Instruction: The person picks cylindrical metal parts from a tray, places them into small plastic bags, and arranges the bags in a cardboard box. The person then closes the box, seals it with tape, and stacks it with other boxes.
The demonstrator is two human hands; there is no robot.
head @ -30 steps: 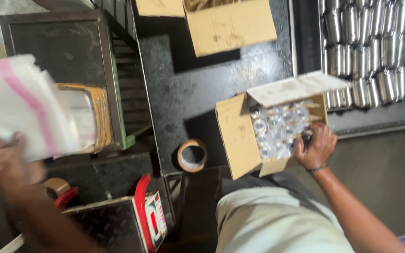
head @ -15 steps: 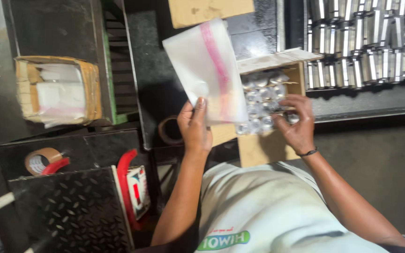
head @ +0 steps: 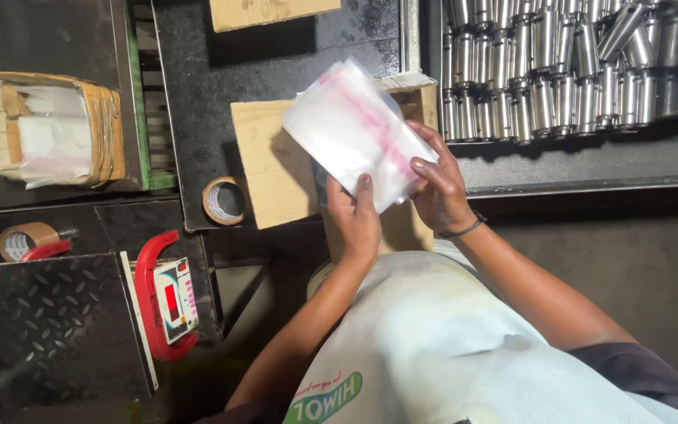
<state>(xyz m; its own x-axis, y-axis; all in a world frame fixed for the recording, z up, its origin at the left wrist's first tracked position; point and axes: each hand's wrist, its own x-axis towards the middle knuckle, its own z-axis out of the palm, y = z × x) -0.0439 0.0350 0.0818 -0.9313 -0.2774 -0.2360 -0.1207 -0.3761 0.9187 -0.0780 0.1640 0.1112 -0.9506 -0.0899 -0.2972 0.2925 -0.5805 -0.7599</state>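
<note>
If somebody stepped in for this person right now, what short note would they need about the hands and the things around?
Left hand: grip on the lower edge of the clear plastic bag with a pink strip.
Right hand: grip on the bag's right edge.
The bag is held above the open cardboard box, hiding what is inside.
Metal cylinders fill the tray to the right.
A box of more bags sits far left; a tape roll lies beside the cardboard box.
Bag not yet in the box.

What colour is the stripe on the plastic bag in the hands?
Pink, on a translucent white plastic bag; head view shows it.
</note>
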